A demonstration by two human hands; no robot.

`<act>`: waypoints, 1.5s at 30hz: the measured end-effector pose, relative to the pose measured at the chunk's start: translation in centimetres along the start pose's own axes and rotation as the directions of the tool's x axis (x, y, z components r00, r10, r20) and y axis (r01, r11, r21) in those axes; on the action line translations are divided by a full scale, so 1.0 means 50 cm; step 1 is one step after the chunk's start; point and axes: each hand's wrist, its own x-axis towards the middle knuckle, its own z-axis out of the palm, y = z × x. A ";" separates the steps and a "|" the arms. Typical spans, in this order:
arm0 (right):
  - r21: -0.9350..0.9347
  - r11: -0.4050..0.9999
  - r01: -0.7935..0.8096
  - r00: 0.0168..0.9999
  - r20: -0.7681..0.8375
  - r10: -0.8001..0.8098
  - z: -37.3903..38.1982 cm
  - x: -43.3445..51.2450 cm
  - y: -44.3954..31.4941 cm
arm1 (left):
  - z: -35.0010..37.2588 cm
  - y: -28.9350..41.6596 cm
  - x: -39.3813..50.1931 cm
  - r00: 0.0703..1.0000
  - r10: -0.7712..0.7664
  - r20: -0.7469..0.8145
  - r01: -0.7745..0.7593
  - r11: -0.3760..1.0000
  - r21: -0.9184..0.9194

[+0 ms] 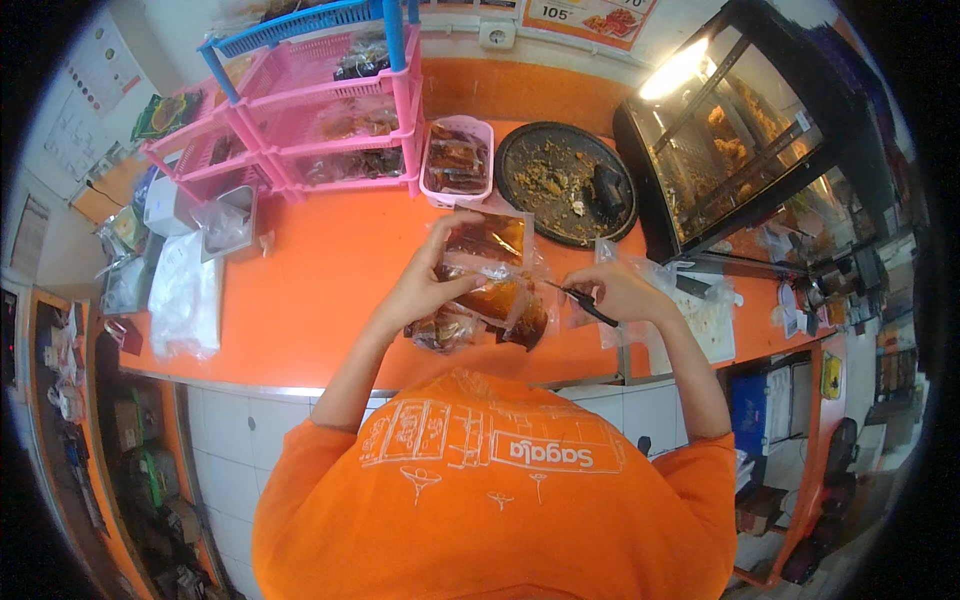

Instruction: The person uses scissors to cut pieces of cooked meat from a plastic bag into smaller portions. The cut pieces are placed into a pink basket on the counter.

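My left hand (pixel 431 281) grips a strip of clear plastic sachets (pixel 491 289) filled with dark reddish-brown sauce. Its thumb lies across the middle of the strip, and the lower sachets hang in a bunch over the orange counter. In my right hand (pixel 611 292) is a pair of scissors with black handles (pixel 592 306). Their blades point left and reach the strip's right edge; whether they are open or closed there is too small to tell. Just beyond the sachets stands a pink plastic basket (pixel 457 161) holding more sauce sachets.
A round black tray (pixel 566 184) with crumbs and black tongs lies behind my hands. At right stands a lit glass display warmer (pixel 727 142) with fried food. Pink stacking racks (pixel 330 127) rise at back left. Clear plastic bags (pixel 187 296) lie on the orange counter (pixel 315 300).
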 end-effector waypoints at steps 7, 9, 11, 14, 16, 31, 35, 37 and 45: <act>0.330 0.943 -0.054 0.983 0.183 -0.008 0.033 0.022 0.007 | 0.016 0.091 0.007 0.953 -0.108 0.283 0.106 0.994 0.023; 0.375 0.924 -0.075 0.976 0.219 -0.010 0.032 0.024 -0.009 | 0.016 0.090 0.006 0.949 -0.130 0.289 0.137 0.991 -0.004; 0.441 0.898 0.002 0.987 0.142 -0.072 0.034 0.020 -0.021 | 0.013 0.079 0.004 0.956 -0.118 0.269 0.129 0.991 -0.023; 0.522 0.848 0.095 0.991 0.029 -0.129 0.043 0.012 -0.030 | 0.001 0.076 0.005 0.964 -0.007 0.266 -0.019 0.995 0.095; 0.489 0.867 0.096 0.993 0.011 -0.116 0.043 0.009 -0.025 | -0.004 0.082 0.011 0.951 -0.049 0.304 0.044 0.999 0.025; 0.409 0.912 0.043 0.985 0.137 -0.108 0.073 0.033 -0.011 | 0.007 0.125 0.009 0.871 -0.151 0.467 0.235 0.964 -0.127; 0.255 0.965 0.065 0.990 0.108 -0.095 0.078 0.047 -0.028 | 0.016 0.126 0.006 0.856 -0.165 0.490 0.274 0.948 -0.160; 0.324 0.946 0.030 0.988 0.136 -0.078 0.079 0.052 -0.027 | 0.016 0.114 0.011 0.854 -0.147 0.499 0.277 0.940 -0.198; 0.588 0.746 0.311 0.949 -0.229 -0.215 0.131 0.072 -0.039 | 0.030 0.080 0.022 0.812 -0.121 0.571 0.324 0.907 -0.268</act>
